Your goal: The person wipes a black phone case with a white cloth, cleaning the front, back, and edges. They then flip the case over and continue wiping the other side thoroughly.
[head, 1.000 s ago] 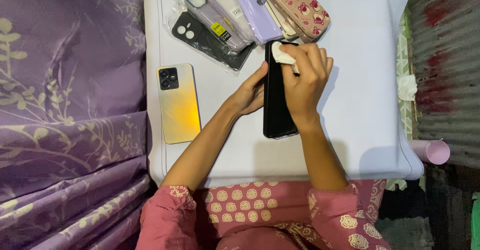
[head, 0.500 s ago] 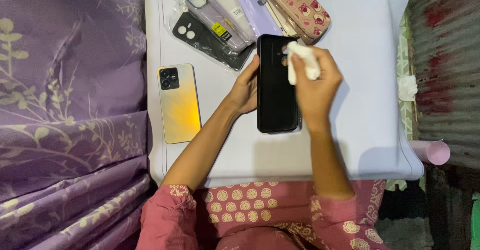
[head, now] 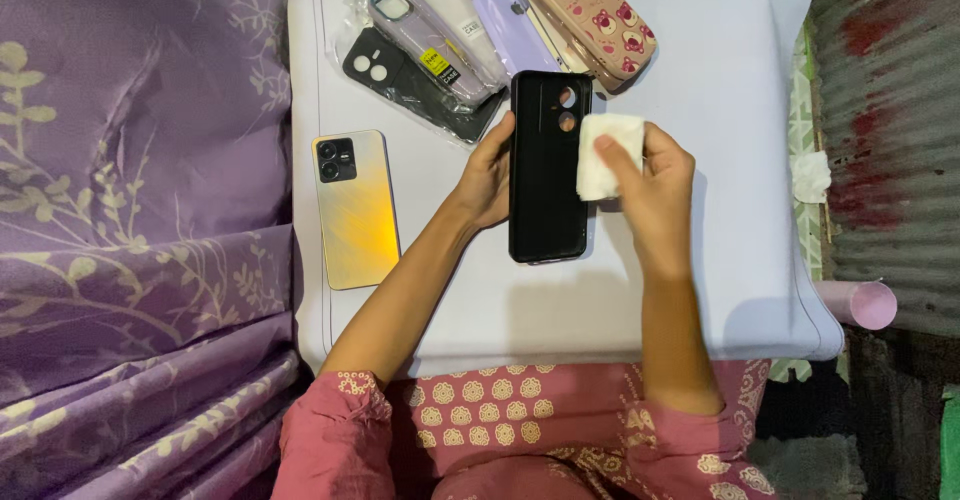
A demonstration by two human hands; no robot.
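Gold phone (head: 356, 210) left, packaged cases (head: 440, 50) fanned above on white cushion (head: 740, 210).
Left hand (head: 490, 175) grips black case (head: 545, 175), inside up, camera holes showing; right hand (head: 650, 185) pinches white wipe (head: 605, 155) beside it.

One phone (head: 356, 210) with a gold back is seen lying face down on the white cushion (head: 740, 250). Phone cases are counted as six: one black case (head: 545, 165) held open side up, one black case in a clear wrapper (head: 415, 85), one clear case (head: 440, 25), one lilac case (head: 500, 10), one beige case (head: 545, 20) mostly hidden, and one pink patterned case (head: 595, 15). One white folded cloth (head: 605, 155) is seen, and two hands (head: 490, 175) (head: 655, 190).
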